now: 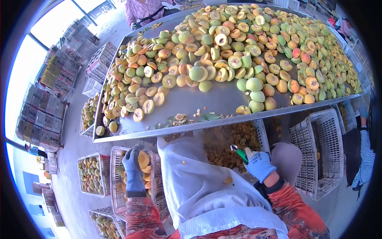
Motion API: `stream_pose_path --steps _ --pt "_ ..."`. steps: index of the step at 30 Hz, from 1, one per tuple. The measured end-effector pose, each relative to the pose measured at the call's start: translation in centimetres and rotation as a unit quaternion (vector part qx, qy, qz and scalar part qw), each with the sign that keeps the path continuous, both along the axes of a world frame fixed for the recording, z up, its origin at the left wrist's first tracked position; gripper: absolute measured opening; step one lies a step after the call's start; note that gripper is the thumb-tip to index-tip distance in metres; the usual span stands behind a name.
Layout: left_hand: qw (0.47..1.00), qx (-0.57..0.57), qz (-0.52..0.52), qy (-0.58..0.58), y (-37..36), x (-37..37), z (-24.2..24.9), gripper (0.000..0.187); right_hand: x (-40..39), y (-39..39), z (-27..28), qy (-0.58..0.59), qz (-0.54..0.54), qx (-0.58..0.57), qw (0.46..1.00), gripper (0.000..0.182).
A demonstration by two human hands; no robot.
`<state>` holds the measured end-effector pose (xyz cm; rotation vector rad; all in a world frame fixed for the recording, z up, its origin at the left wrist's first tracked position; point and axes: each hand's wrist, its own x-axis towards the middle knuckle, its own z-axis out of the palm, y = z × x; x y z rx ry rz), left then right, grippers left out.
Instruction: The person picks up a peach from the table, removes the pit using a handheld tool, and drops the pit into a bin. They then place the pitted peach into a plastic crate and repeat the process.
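My left hand, in a blue-grey glove, is over a plastic crate at my left. Its fingers curl at a peach half, cut face partly showing; other peach halves lie below in the crate. My right hand, in a light blue glove, is closed around a green-handled pitting tool with a looped metal tip. Beneath that tool is a container of brownish fruit scraps. A pale apron covers my lap.
A raised-edge metal table ahead carries heaps of halved peaches. White crates stand at the right, filled fruit crates at the left. Stacked crates line the far left. Other people are at the table's far side and right.
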<state>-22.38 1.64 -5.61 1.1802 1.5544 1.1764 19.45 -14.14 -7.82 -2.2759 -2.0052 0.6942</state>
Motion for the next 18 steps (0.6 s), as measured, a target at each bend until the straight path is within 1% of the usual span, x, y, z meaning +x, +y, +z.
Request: stream_pose_path --steps 1,2,3,4,5,6,7,8,9,10,12,14,15,16,17,18 --pt "0.984 -0.041 -0.041 0.168 0.4 -4.7 -1.7 0.033 0.2 -0.1 -0.6 0.062 -0.032 -0.003 0.998 0.045" --pt "0.937 -0.086 -0.078 0.329 0.5 -7.5 -2.5 0.035 0.2 -0.1 -1.0 0.123 -0.062 -0.01 0.99 0.048" --pt "0.945 -0.056 -0.047 0.318 0.7 -5.4 -0.3 0.034 -0.2 0.2 -0.9 0.126 -0.057 -0.012 0.99 0.048" --pt "0.952 -0.024 -0.017 0.305 1.7 -2.8 2.0 0.032 -0.5 0.5 -0.6 0.136 -0.057 0.01 0.989 0.046" --pt "0.977 0.04 0.002 0.209 4.9 -3.9 -0.7 0.028 -0.7 0.9 -0.5 0.145 -0.057 0.032 0.987 0.045" --pt "0.943 0.062 -0.021 0.327 8.0 -2.2 -0.5 0.032 -0.8 1.3 -0.8 0.151 -0.049 0.035 0.987 0.047" --pt "0.883 0.077 -0.041 0.461 10.0 1.8 2.0 0.033 -1.0 1.7 -0.5 0.147 -0.046 0.032 0.988 0.047" --pt "0.844 0.072 -0.038 0.53 12.1 5.4 3.3 0.038 -1.2 1.9 -0.1 0.143 -0.046 0.03 0.988 0.046" --pt "0.794 0.03 -0.044 0.606 14.1 8.5 4.3 0.043 -1.1 2.0 -0.1 0.171 -0.046 0.038 0.984 0.046" --pt "0.754 -0.005 -0.061 0.654 16.9 9.9 3.3 0.053 -1.0 2.1 0.0 0.168 -0.051 0.039 0.984 0.046" --pt "0.724 0.031 -0.034 0.688 19.4 12.7 0.5 0.061 -0.9 1.9 0.3 0.175 -0.074 0.04 0.981 0.046" --pt "0.72 -0.029 -0.085 0.688 19.9 15.4 -1.3 0.067 -0.7 1.6 0.4 0.171 -0.088 0.043 0.98 0.047" --pt "0.747 -0.027 -0.107 0.656 19.3 16.8 -1.3 0.069 -0.6 1.5 0.4 0.172 -0.09 0.04 0.98 0.047" --pt "0.733 0.003 -0.137 0.666 18.3 18.0 -1.3 0.067 -0.6 1.3 0.5 0.172 -0.089 0.036 0.98 0.047" --pt "0.752 0.018 -0.177 0.634 18.0 18.4 -1.8 0.064 -0.7 1.3 0.4 0.171 -0.089 0.032 0.981 0.047" --pt "0.77 0.032 -0.217 0.599 17.8 18.3 -2.4 0.061 -0.9 1.3 0.4 0.18 -0.075 0.055 0.979 0.046"
